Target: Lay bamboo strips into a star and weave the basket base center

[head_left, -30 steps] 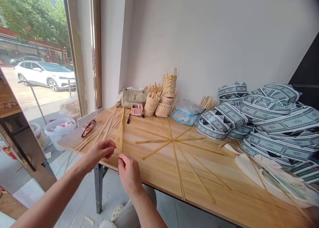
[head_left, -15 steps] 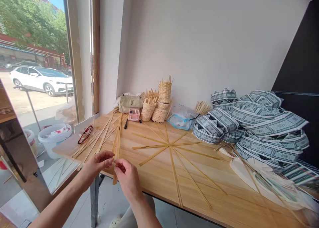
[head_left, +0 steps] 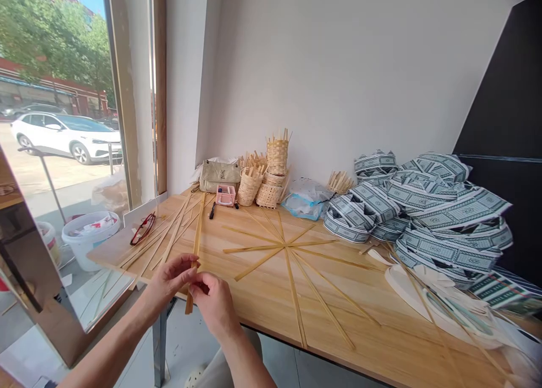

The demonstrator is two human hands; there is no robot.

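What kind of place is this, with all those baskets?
Probably a little craft workshop. Woven baskets stand at the back of the table, and thin flat strips lie crossed like a star. A white car outside suggests it might be a shopfront.

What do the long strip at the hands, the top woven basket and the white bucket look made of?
Long strip: likely bamboo, smooth; thin, straight, golden-tan.
Top woven basket: bamboo or wood splint; flat interlaced bands, loose ends upright.
White bucket: probably plastic; smooth wall, rounded rim.
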